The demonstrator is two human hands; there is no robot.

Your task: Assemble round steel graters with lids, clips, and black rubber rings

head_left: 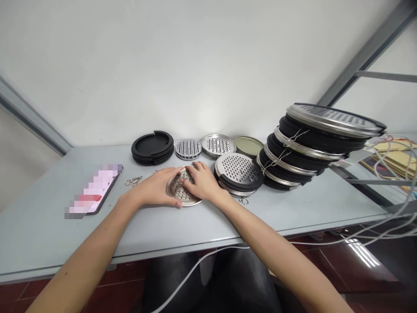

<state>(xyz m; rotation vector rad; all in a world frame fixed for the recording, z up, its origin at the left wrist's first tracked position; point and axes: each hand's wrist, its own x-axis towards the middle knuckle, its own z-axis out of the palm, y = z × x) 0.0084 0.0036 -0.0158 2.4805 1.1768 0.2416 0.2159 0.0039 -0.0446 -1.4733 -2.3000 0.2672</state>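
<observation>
A round metal grater (185,194) with raised, perforated teeth and a pale rim lies on the table in front of me. My left hand (159,187) is curved round its left edge, thumb at the near rim and fingers at the far side. My right hand (206,184) grips it from the right, with fingers over the far rim and the thumb across the top. Just right of it is another round grater (237,168) with a black ring around part of its edge. The underside of the grater in my hands is hidden.
Behind my hands sit black rings (152,148), a slotted grater disc (188,149), stacked round graters (218,144) and a greenish disc (249,146). A tall, leaning stack of black-ringed graters (306,143) stands right. Left are a phone (97,191) and wire clips (133,181). A white cable (195,265) crosses in front.
</observation>
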